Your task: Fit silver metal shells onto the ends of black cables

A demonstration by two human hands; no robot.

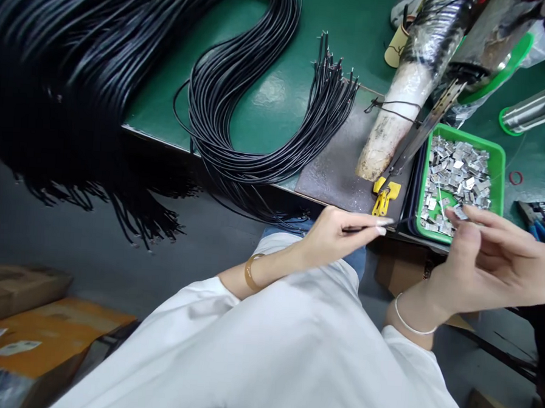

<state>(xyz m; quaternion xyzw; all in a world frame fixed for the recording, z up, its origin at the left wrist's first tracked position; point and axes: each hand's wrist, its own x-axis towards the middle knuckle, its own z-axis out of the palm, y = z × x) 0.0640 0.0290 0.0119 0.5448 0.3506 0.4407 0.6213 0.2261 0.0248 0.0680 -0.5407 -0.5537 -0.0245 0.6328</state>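
My left hand pinches a black cable between thumb and fingers, in front of the table edge. My right hand is closed in a pinch on a small silver metal piece, over the near side of a green tray. Many similar flat metal pieces lie loose in that tray. Between the hands, a little farther off, a yellow clip-like part sits at the lower end of a long metal arm. The two hands are apart.
A curved bundle of black cables lies on the green table, with a larger heap hanging over the left edge. A white wrapped tube slants above a dark plate. A wire spool and pliers are at right.
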